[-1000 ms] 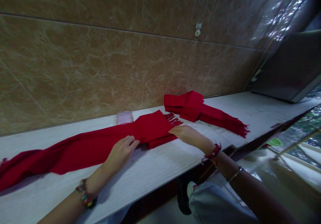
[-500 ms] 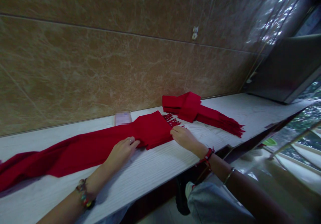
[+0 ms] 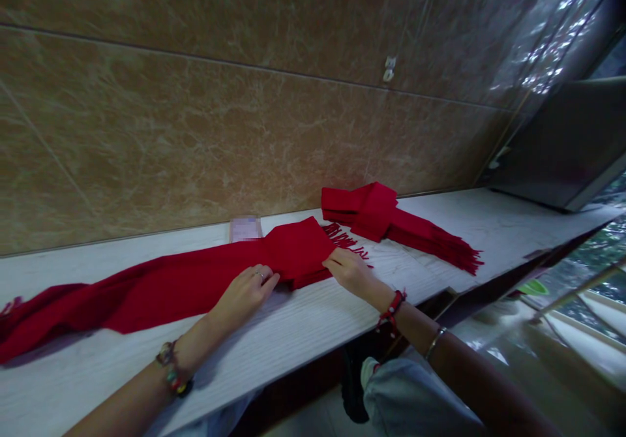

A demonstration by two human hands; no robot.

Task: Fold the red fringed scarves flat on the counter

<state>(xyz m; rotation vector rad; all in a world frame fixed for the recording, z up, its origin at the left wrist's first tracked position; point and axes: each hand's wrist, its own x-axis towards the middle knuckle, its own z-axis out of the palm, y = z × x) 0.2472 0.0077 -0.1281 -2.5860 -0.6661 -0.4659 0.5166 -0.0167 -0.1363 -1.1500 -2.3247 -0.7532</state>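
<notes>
A long red scarf [image 3: 180,284] lies lengthwise on the white counter, its right part folded over in a broad flap with fringe showing beyond the fold. My left hand [image 3: 248,293] rests at the scarf's near edge, left of the flap, fingers closed on the cloth. Pinched in my right hand [image 3: 349,271] is the flap's right near corner, beside the fringe. Farther right, touched by neither hand, a second red scarf [image 3: 374,212] lies folded and wrapped into a knot-like shape, its fringed end pointing right.
Behind the white counter [image 3: 293,319] rises a brown marbled wall [image 3: 195,130]. A small pale card [image 3: 245,229] lies against it behind the scarf. A large dark box-like object [image 3: 562,143] stands at the counter's far right end. A green basin [image 3: 533,287] sits lower down at right.
My right hand has shifted slightly left along the flap's edge, uncovering more fringe. My left hand stays at about the same place on the scarf. The view has swayed a little.
</notes>
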